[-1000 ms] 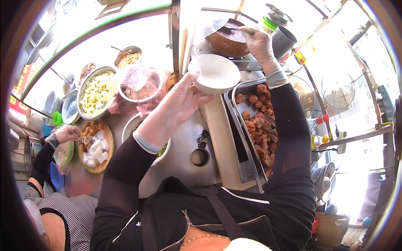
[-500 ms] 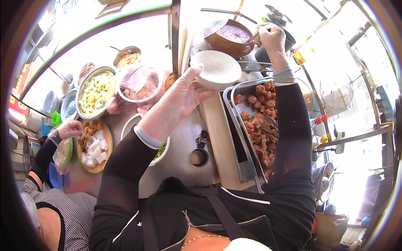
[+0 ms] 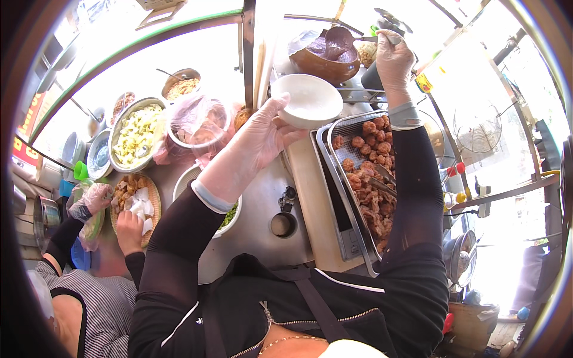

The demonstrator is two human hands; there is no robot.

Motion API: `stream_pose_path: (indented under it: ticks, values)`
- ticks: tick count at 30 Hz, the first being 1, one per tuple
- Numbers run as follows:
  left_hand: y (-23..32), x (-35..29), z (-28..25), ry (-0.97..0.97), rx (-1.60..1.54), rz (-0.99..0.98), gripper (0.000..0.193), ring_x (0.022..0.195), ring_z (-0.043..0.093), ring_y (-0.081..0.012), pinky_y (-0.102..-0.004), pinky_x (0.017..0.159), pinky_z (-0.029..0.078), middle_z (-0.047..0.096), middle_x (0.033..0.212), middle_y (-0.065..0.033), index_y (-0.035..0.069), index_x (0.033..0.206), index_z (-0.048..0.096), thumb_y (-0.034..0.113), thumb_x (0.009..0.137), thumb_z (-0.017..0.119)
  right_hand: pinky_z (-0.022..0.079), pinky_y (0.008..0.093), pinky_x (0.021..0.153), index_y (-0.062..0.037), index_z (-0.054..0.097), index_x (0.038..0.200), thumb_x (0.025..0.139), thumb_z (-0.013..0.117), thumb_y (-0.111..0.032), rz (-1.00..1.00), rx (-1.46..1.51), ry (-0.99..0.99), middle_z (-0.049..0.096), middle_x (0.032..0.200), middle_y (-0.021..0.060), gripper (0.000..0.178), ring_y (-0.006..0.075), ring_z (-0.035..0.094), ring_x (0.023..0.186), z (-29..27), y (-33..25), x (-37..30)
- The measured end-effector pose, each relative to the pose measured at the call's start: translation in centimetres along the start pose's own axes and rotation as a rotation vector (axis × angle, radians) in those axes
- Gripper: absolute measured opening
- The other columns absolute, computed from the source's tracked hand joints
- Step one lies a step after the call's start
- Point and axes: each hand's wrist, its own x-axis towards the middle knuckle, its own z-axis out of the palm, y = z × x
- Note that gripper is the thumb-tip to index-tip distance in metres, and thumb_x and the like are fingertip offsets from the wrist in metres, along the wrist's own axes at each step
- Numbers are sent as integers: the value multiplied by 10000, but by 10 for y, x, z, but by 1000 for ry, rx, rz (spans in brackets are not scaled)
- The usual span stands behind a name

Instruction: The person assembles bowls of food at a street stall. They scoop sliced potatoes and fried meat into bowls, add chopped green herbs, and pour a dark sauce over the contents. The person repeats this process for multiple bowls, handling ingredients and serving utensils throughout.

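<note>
A white bowl [image 3: 311, 100], tilted a little, is gripped at its left rim by my left hand [image 3: 248, 149], which wears a clear glove. I see no food in it. At the upper right my gloved right hand [image 3: 394, 67] is closed around the handle of a ladle [image 3: 340, 42]. The ladle's head, coated in purple paste, is over a brown round pot [image 3: 327, 69] of thick purple paste. My right forearm passes over the right side of a metal tray [image 3: 329, 132] of browned meatballs [image 3: 371, 140] and meat pieces, hiding part of it.
A co-worker's gloved hand [image 3: 95, 198] and bare hand [image 3: 129, 230] work at a woven basket [image 3: 156, 221] of white and brown pieces. Beyond are a bowl of yellow-green chunks [image 3: 136, 134] and a plastic-covered bowl [image 3: 197, 122]. A metal post [image 3: 249, 53] rises ahead.
My right hand has shifted slightly right, and the ladle head has come up into view from the purple paste. The bowl stays nearly still. The co-worker's bare hand has come to the basket.
</note>
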Motion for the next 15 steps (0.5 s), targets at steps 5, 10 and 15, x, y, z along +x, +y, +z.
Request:
stream_pose_path:
  ticks: [5, 10, 15]
  values:
    - [-1, 5, 8, 21, 2, -21, 639, 1113, 623, -264, -353, 855, 617, 517, 1261, -199, 3, 1394, 367, 320, 923, 661, 554, 317, 688, -100, 731, 941, 850, 713, -105, -430, -123, -72, 705, 900, 90, 92, 246, 694, 760, -7, -11, -4]
    - [-2, 17, 6, 8, -27, -8, 630, 1081, 638, -276, -368, 837, 623, 522, 1238, -216, -9, 1380, 369, 304, 920, 665, 549, 301, 685, -48, 720, 947, 875, 699, -89, -435, -200, -88, 707, 899, 98, 85, 226, 701, 754, 3, -2, -10]
    - [-3, 19, 11, 37, -17, -1, 615, 1079, 638, -292, -378, 834, 626, 522, 1236, -215, -13, 1372, 374, 292, 923, 662, 552, 354, 723, -88, 718, 886, 841, 686, -147, -222, -173, -47, 712, 891, 121, 81, 297, 697, 766, 12, 18, -8]
